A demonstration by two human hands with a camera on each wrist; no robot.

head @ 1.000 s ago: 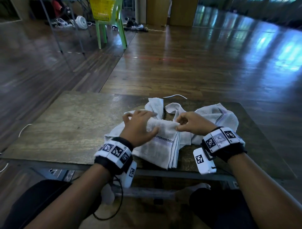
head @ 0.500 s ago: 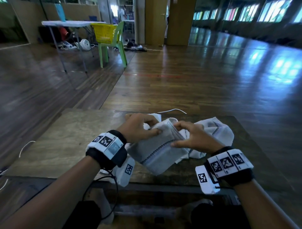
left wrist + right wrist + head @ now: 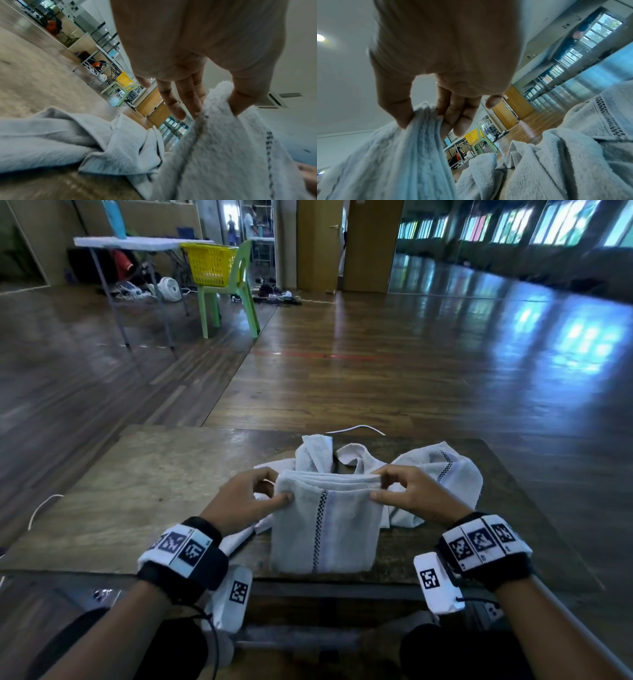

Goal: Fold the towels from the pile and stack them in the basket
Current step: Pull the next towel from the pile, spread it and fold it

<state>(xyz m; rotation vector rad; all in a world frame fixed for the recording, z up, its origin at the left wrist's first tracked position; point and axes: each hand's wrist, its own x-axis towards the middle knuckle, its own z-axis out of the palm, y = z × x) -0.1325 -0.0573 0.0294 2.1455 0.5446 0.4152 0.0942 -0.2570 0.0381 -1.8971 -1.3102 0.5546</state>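
Observation:
A folded white towel (image 3: 329,529) with a checkered stripe hangs upright over the wooden table (image 3: 144,491), its lower edge near the table's front. My left hand (image 3: 270,491) pinches its top left corner and my right hand (image 3: 380,487) pinches its top right corner. In the left wrist view the thumb and fingers (image 3: 240,102) clamp the towel (image 3: 223,148). The right wrist view shows thumb and fingers (image 3: 399,116) squeezing the stacked layers (image 3: 402,155). Behind lies a pile of crumpled white towels (image 3: 445,470). The yellow basket (image 3: 209,265) sits on a green chair (image 3: 236,292) far off at the left.
A white cable (image 3: 356,429) lies at the table's far edge, another cable (image 3: 41,508) hangs off its left side. A white folding table (image 3: 137,244) stands behind the chair with a fan (image 3: 169,289) and clutter on the floor. Wooden floor stretches all around.
Both hands raised the folded towel from a tilted bundle to hang squarely upright between them, pinched at its top corners. The head view tilted up, showing more of the room.

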